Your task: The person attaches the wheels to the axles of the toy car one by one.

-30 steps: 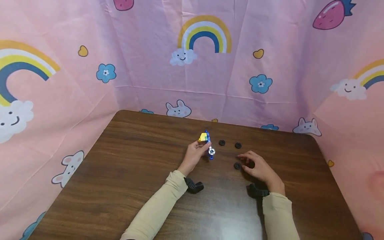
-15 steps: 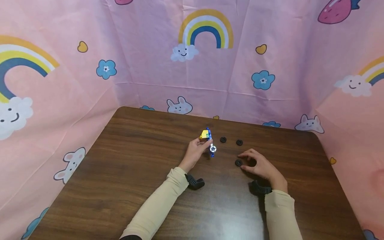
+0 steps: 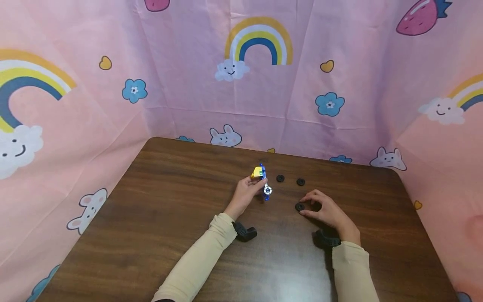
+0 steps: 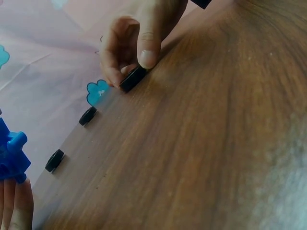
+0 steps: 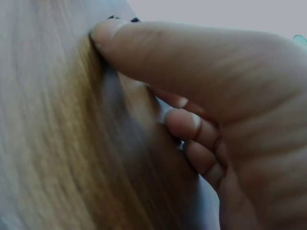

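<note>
My left hand (image 3: 244, 197) pinches a small toy car of building bricks (image 3: 263, 178) off the table. The car has a yellow block and a blue chassis with a white wheel hub on its near part; blue parts of it (image 4: 12, 148) show at the left edge of the left wrist view. To the right, my right hand (image 3: 326, 212) has thumb and forefinger at opposite sides of a black rubber tyre (image 4: 133, 79), which lies on the table. In the right wrist view the thumb (image 5: 158, 50) hides most of this tyre.
Two more black tyres, one nearer the car (image 3: 280, 178) and one farther right (image 3: 300, 182), lie behind the right hand. The brown wooden table (image 3: 181, 184) ends at a pink patterned cloth (image 3: 181, 75) behind and at both sides.
My right hand's thumb and forefinger have closed in from beside the nearest tyre to its sides. The left hand keeps the toy car in nearly the same place.
</note>
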Available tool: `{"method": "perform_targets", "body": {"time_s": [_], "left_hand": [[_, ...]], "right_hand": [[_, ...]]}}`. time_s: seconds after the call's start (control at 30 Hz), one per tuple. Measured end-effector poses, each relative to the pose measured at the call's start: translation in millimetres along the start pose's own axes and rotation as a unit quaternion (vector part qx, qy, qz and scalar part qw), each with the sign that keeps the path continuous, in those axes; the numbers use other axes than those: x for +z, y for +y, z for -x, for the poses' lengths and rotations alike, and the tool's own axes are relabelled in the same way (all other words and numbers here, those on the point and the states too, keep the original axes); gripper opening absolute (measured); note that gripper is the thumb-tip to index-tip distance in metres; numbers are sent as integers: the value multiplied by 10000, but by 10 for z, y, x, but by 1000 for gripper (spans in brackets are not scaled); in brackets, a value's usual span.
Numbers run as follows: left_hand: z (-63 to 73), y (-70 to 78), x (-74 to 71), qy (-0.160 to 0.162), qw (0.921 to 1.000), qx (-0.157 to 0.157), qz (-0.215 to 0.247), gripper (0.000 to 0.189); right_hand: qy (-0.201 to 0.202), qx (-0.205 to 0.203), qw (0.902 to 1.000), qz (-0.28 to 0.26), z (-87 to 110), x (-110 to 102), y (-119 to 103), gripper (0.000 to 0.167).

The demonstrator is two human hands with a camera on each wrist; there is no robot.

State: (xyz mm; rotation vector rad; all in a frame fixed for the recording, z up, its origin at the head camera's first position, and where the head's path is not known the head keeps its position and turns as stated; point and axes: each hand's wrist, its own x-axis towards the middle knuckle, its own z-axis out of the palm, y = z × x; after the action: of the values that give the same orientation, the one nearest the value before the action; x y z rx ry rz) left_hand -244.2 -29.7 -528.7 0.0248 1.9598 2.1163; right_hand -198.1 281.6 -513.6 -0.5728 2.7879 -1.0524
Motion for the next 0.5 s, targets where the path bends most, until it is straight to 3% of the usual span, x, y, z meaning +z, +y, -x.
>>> {"method": "perform_targets", "body": {"time_s": [0.5], "left_hand": [[20, 3, 7, -55, 9998, 142, -126, 57]], "right_hand": [[135, -32, 9999, -71, -6, 3, -15, 24]]}}
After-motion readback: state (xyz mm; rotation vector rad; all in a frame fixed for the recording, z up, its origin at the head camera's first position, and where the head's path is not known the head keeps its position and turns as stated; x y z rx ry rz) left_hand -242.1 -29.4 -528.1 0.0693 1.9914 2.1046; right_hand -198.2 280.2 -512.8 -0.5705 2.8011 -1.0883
